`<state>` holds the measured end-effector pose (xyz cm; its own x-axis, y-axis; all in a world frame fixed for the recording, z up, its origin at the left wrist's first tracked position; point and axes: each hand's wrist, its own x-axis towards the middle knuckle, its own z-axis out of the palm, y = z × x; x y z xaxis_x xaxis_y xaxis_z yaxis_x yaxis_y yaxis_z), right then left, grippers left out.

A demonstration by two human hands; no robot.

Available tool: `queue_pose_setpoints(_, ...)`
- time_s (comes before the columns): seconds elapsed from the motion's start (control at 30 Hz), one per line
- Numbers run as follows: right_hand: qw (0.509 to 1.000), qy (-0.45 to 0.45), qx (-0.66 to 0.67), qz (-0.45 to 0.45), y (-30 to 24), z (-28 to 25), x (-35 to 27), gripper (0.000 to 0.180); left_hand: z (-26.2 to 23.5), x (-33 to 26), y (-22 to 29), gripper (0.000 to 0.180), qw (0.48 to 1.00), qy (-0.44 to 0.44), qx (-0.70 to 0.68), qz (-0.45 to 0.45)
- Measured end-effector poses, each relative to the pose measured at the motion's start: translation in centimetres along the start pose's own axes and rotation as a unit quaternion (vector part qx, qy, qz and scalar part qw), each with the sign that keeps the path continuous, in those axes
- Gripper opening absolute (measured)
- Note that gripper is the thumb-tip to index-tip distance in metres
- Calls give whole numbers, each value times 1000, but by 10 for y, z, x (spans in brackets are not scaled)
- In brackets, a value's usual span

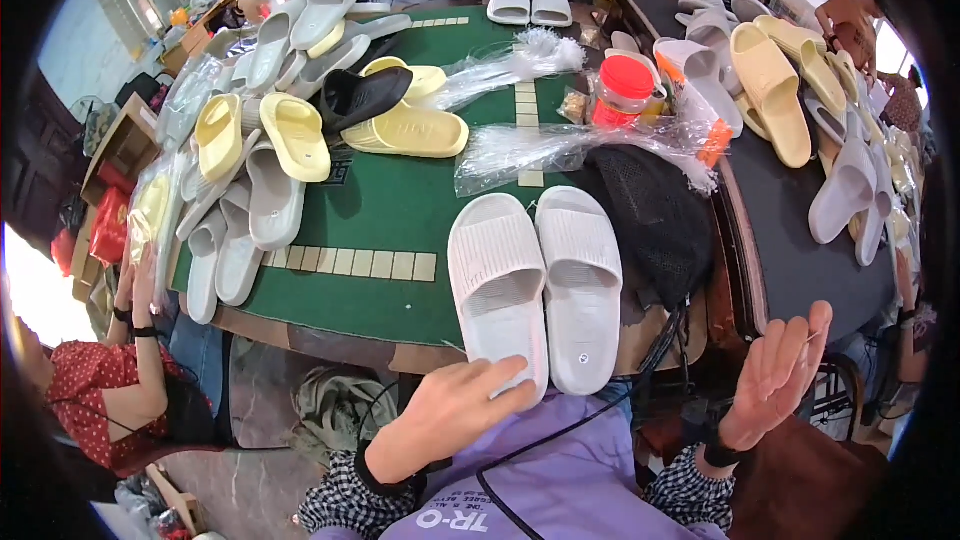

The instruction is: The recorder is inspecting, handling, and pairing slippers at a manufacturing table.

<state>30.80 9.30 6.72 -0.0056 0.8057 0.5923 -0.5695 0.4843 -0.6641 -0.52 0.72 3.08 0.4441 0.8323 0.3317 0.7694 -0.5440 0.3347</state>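
Observation:
A pair of white slippers lies side by side at the table's front edge, toes away from me: the left slipper (495, 285) and the right slipper (583, 340), which has a small round sticker on its insole. Over the heel of the left slipper is my left hand (445, 410), its index finger and thumb apart and its other fingers curled under. My right hand (770, 380) is raised off to the right of the pair, with its fingers stretched upward. A faint thin line shows by its fingertips, too fine to identify.
Beyond the slippers lie bundles of clear plastic strands (570, 152), a black mesh bag (655, 220) and a red-lidded jar (622, 90). Piles of grey and yellow slippers (295, 135) stand left and right (770, 90). Other people sit around the table, one in red sleeves (110, 390) at left.

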Motion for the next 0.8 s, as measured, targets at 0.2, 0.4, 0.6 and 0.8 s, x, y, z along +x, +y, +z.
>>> queue_pose_setpoints(0.2,983,100,-134,75,25,14,-2,27,8,7,18,29,988,118,-52,80)
queue_pose_setpoints(0.4,867,-82,-324,370,55,11,-5,16,16,8,10,29,994,79,-12,78)
queue_pose_setpoints(0.6,822,-241,-387,341,100,22,-20,17,17,-5,6,26,997,76,18,29)
queue_pose_setpoints(0.8,817,-264,-484,167,127,18,-21,24,32,-5,-9,18,995,86,51,-18)
